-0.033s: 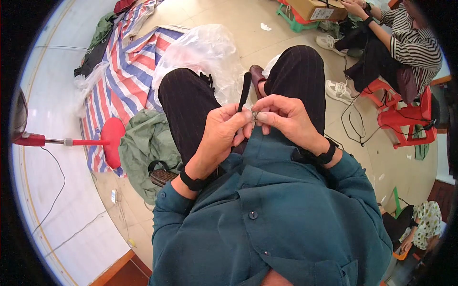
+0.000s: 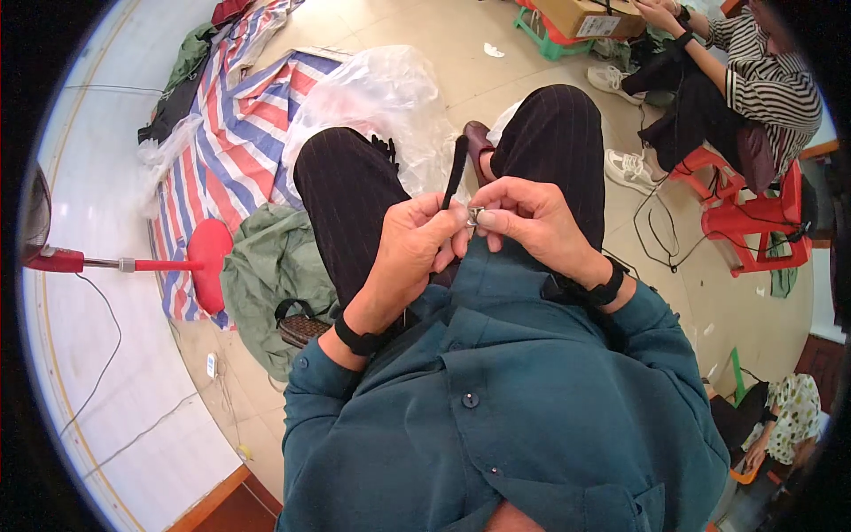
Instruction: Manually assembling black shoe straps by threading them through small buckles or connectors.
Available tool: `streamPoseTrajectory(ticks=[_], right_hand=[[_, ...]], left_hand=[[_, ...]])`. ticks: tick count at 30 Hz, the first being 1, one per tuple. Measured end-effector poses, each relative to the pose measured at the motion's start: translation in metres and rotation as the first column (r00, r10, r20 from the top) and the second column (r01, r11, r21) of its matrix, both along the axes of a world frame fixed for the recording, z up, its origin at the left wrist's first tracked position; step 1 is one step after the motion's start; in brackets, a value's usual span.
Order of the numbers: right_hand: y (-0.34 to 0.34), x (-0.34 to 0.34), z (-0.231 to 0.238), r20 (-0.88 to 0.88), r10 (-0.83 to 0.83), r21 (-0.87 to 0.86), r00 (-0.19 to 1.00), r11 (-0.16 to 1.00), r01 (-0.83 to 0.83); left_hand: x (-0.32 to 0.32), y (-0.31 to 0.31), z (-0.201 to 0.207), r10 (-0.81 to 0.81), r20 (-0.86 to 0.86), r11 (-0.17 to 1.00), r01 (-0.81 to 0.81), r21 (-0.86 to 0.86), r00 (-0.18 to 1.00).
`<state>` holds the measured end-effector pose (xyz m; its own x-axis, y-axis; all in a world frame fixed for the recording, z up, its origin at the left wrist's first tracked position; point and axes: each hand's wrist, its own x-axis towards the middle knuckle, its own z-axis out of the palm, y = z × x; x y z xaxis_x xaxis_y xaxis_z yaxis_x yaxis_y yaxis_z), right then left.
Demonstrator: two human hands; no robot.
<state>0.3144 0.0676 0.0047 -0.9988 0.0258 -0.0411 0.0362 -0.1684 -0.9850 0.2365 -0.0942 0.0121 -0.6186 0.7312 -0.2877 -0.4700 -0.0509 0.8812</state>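
Above my lap, my left hand [image 2: 420,232] pinches a black strap [image 2: 456,168], whose loose end sticks up past the fingertips. A small shiny metal buckle-like piece [image 2: 475,215] sits between my two hands at the strap's lower end. The thumb and forefinger of my right hand [image 2: 530,218] are closed on that metal piece. Its exact shape is partly covered by my fingers. Both hands nearly touch at the fingertips, and each wrist wears a black band.
Clear plastic sheeting [image 2: 381,93] and a striped tarp [image 2: 239,151] lie ahead and left. A green cloth bag [image 2: 266,266] and a red-based fan [image 2: 209,266] are at my left. Right, a seated person [image 2: 762,97] handles a box [image 2: 594,18] near red stools [image 2: 753,222] and cables.
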Motion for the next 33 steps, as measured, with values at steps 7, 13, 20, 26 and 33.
streamPoseTrajectory(ticks=[7, 13, 20, 26, 33], right_hand=[[-0.003, 0.001, -0.006, -0.266, -0.115, 0.302, 0.957, 0.933, 0.196], [-0.004, 0.000, -0.012, -0.661, 0.100, 0.574, 0.744, 0.706, 0.415], [-0.004, 0.000, 0.000, -0.341, -0.005, 0.364, 0.940, 0.921, 0.137], [-0.004, -0.001, -0.004, -0.381, -0.007, 0.456, 0.924, 0.869, 0.195], [0.010, 0.006, 0.009, -0.278, -0.159, 0.242, 0.947, 0.943, 0.230]], left_hand=[[-0.005, -0.001, 0.002, -0.040, 0.045, 0.999, 0.040, -0.004, 0.998], [-0.007, -0.004, -0.003, -0.091, 0.124, 0.996, 0.091, 0.006, 0.988], [-0.005, -0.002, -0.004, -0.003, 0.046, 0.999, 0.002, 0.034, 0.999], [-0.003, -0.003, -0.007, -0.010, 0.044, 0.999, 0.008, 0.043, 0.999], [-0.001, 0.001, -0.012, -0.095, -0.278, 0.970, 0.026, -0.241, 0.956]])
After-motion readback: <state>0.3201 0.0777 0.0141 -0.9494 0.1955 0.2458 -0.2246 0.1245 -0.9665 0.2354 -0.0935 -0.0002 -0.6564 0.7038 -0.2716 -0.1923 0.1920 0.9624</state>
